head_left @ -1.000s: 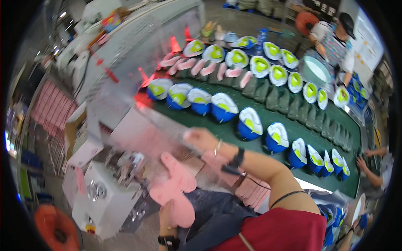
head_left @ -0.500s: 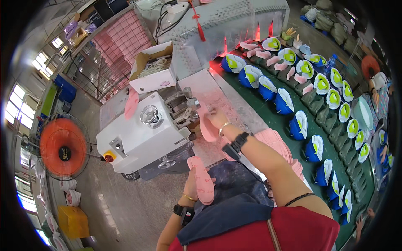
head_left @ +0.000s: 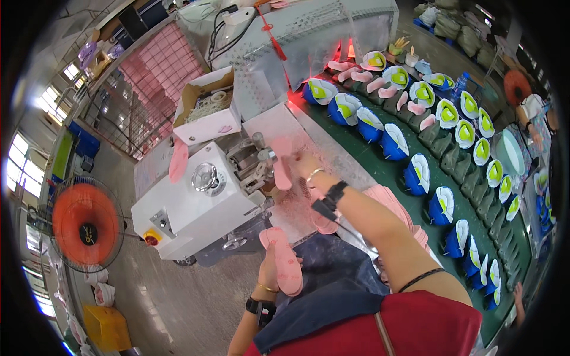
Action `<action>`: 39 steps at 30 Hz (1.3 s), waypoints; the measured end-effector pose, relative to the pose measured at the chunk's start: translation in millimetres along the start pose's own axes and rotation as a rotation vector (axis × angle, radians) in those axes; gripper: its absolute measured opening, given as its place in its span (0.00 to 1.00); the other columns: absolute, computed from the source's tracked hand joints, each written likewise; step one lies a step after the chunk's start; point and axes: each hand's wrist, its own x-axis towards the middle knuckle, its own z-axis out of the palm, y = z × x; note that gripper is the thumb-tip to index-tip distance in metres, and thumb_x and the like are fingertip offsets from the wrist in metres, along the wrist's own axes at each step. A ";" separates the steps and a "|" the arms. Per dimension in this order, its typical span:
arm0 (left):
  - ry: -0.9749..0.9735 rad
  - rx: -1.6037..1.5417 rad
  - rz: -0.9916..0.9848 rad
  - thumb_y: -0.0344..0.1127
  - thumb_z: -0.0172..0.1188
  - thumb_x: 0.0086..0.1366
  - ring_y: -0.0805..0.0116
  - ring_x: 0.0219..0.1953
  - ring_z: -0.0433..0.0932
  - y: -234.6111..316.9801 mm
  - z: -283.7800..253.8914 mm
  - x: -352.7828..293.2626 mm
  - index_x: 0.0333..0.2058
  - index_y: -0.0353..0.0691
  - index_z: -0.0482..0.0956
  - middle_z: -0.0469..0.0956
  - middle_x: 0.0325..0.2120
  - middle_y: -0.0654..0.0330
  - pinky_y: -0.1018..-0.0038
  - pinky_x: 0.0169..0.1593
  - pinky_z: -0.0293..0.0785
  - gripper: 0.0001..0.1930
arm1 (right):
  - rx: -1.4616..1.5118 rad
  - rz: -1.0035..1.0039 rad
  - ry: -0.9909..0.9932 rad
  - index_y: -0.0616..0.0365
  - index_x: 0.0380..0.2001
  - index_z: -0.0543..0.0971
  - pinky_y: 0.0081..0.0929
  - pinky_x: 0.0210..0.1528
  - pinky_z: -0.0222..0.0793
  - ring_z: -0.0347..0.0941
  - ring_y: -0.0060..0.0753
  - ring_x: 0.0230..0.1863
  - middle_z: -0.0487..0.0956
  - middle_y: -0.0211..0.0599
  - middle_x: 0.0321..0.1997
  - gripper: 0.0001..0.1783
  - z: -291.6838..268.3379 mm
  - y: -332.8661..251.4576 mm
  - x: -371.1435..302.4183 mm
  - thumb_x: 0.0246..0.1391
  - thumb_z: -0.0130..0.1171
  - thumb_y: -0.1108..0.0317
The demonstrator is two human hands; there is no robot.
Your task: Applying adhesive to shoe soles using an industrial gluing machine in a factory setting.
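Note:
My left hand point(head_left: 269, 274) is closed around a pink insole point(head_left: 284, 264) with faint printed marks, held upright just in front of my apron. A second pink insole point(head_left: 282, 174) sits at the metal rollers point(head_left: 265, 155) of a white bench machine point(head_left: 187, 196). My right hand point(head_left: 309, 166) is beside that insole's right edge, fingers curled and blurred; whether they still touch it cannot be made out. Below my right wrist lies another pink insole point(head_left: 323, 219), beside a thick pile of pink insoles point(head_left: 395, 207) partly hidden by my forearm.
On the right, a green conveyor point(head_left: 380, 163) carries rows of blue-and-white shoe uppers point(head_left: 394, 142) and dark shoe lasts point(head_left: 457, 172). An open carton point(head_left: 208, 127) stands behind the machine. An orange fan point(head_left: 86, 222) is at the left. Another person point(head_left: 534, 121) is at the far right.
The insole at the machine has moved farther in toward the rollers. My right hand has shifted right relative to it. The left hand keeps its insole; the whole view has tilted slightly.

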 end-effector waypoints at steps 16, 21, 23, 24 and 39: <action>0.079 0.122 -0.160 0.62 0.42 0.65 0.55 0.30 0.76 -10.9 40.3 42.2 0.42 0.43 0.70 0.75 0.31 0.54 0.59 0.36 0.76 0.26 | 0.288 0.482 0.717 0.74 0.36 0.67 0.39 0.24 0.76 0.80 0.48 0.27 0.78 0.59 0.28 0.20 -315.7 252.3 35.6 0.43 0.60 0.70; 0.081 0.126 -0.181 0.63 0.42 0.64 0.55 0.30 0.76 -13.2 54.3 53.8 0.41 0.44 0.70 0.75 0.31 0.54 0.59 0.36 0.75 0.27 | 0.262 0.530 0.759 0.71 0.46 0.71 0.30 0.24 0.75 0.78 0.39 0.22 0.79 0.49 0.30 0.23 -419.2 328.8 14.2 0.42 0.56 0.77; 0.108 0.152 -0.185 0.63 0.42 0.63 0.55 0.30 0.76 -15.0 59.9 53.7 0.40 0.44 0.70 0.75 0.31 0.54 0.59 0.37 0.75 0.27 | 0.192 0.293 0.896 0.68 0.43 0.76 0.31 0.34 0.75 0.79 0.41 0.30 0.81 0.47 0.33 0.21 -418.0 331.5 27.1 0.40 0.57 0.75; 0.093 0.163 -0.168 0.63 0.42 0.63 0.55 0.30 0.76 -15.4 62.0 52.6 0.40 0.44 0.70 0.75 0.31 0.54 0.59 0.37 0.75 0.27 | 0.129 0.154 1.015 0.66 0.41 0.78 0.31 0.40 0.74 0.80 0.41 0.35 0.81 0.47 0.35 0.20 -405.5 323.6 35.8 0.40 0.56 0.74; 0.194 0.068 0.259 0.38 0.58 0.64 0.70 0.34 0.76 -15.5 50.5 46.1 0.42 0.36 0.71 0.75 0.31 0.61 0.76 0.38 0.74 0.13 | 0.326 -0.069 -0.402 0.64 0.38 0.72 0.23 0.33 0.72 0.75 0.24 0.29 0.78 0.36 0.30 0.19 -47.5 15.1 -224.1 0.50 0.62 0.61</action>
